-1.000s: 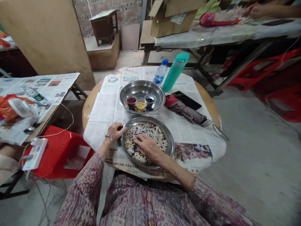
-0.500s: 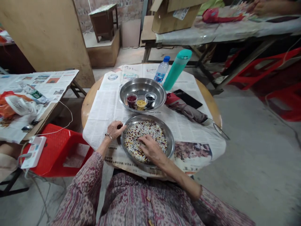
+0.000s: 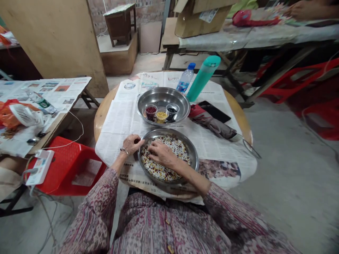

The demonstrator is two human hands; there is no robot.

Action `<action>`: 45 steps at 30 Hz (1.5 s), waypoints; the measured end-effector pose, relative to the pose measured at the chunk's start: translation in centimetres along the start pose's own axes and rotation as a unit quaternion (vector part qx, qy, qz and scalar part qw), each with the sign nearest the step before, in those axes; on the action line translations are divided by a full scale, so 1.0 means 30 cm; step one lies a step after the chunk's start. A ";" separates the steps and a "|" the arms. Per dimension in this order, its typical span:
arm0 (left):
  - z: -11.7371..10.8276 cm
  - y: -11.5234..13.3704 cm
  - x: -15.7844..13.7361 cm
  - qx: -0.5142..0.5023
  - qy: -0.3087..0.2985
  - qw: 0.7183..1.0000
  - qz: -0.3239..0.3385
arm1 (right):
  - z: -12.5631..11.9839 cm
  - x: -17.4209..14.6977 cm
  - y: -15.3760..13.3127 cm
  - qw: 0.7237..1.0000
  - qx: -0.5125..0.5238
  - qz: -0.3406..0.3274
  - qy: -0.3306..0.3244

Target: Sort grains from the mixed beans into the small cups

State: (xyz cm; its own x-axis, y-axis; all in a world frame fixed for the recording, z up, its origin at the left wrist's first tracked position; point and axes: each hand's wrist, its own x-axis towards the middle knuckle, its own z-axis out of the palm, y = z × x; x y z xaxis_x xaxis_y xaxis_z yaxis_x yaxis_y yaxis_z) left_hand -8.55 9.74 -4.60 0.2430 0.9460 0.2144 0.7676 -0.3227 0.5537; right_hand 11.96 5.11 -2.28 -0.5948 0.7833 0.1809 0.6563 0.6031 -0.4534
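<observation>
A steel basin [image 3: 196, 165] near me holds a spread of white grains mixed with yellow, dark red and black beans [image 3: 169, 169]. At its left rim rests my left hand [image 3: 131, 144], its fingers curled round what look like dark red beans. My right hand [image 3: 161, 152] is over the left part of the mix, fingertips bent down and drawn together at the grains; whatever they pinch is too small to make out. Just beyond, a second steel basin [image 3: 182, 97] contains three clear cups: one of red beans [image 3: 150, 110], one of yellow beans [image 3: 161, 115], one of black beans [image 3: 172, 110].
Newspaper [image 3: 116, 120] covers the round table. A water bottle [image 3: 186, 77], a teal flask [image 3: 203, 77], a folded umbrella [image 3: 214, 123] and a black phone [image 3: 215, 112] lie or stand beyond the basins. A red stool [image 3: 63, 165] bearing a power strip [image 3: 41, 167] is at left.
My right hand has moved up and left across the grains, toward my left hand. My left hand stays at the rim. The whole view has shifted slightly.
</observation>
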 end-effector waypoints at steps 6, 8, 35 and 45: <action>0.003 -0.006 -0.001 -0.004 -0.004 1.000 -0.002 | -0.053 -0.195 -0.048 0.995 0.048 -0.021 -0.080; 0.005 -0.008 0.000 -0.003 -0.003 1.000 0.000 | -0.048 -0.222 -0.082 0.992 0.055 -0.043 -0.101; 0.015 -0.014 0.001 0.004 0.008 1.000 0.002 | 0.058 -0.070 -0.144 0.999 0.047 0.007 0.017; 0.008 -0.006 0.000 -0.002 0.007 1.000 0.001 | -0.034 -0.146 0.039 0.986 -0.073 0.130 0.081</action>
State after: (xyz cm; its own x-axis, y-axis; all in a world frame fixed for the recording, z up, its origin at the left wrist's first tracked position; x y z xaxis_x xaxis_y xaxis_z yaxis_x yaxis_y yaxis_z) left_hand -8.55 9.81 -4.88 0.2366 0.9449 0.2263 0.7649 -0.3248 0.5563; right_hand 15.80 2.54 -2.71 -0.3238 0.9209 0.2169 0.8436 0.3848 -0.3745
